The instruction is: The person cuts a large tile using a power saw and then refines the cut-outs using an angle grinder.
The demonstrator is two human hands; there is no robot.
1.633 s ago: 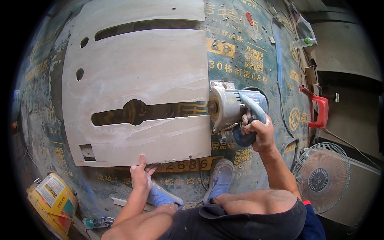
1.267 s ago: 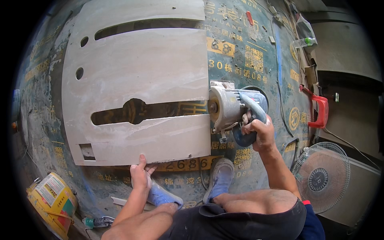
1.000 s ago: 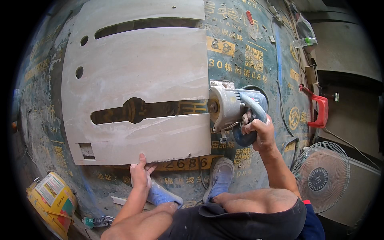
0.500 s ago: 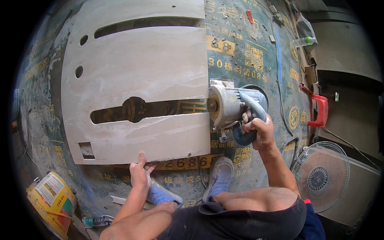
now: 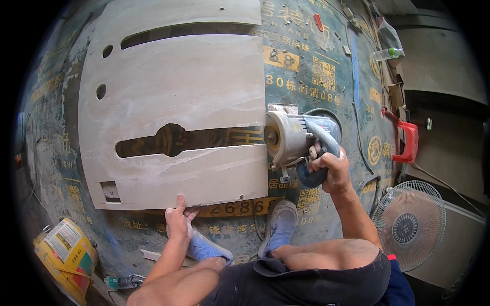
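Observation:
A large pale tile slab (image 5: 178, 76) lies flat, with long slots, two small round holes and a small square cutout in it. My left hand (image 5: 181, 219) grips its near edge, thumb on top and fingers toward the underside. At the slab's right edge, beside the open end of the nearer slot, sits a dusty handheld circular saw (image 5: 288, 135). My right hand (image 5: 329, 166) is wrapped round its looped rear handle. The saw's guard side faces the slab; its blade is mostly hidden. White dust coats my right fingers.
Printed green floor sheeting (image 5: 306, 224) lies under the slab. A mesh-caged fan (image 5: 408, 224) and a red plastic frame (image 5: 407, 141) are at right. A yellow bucket (image 5: 66, 255) and a teal-ended power tool (image 5: 122, 282) are at lower left. Cords run along the right side.
The saw has shifted very slightly left, closer over the slab's right edge. My left hand and the slab stay essentially where they were.

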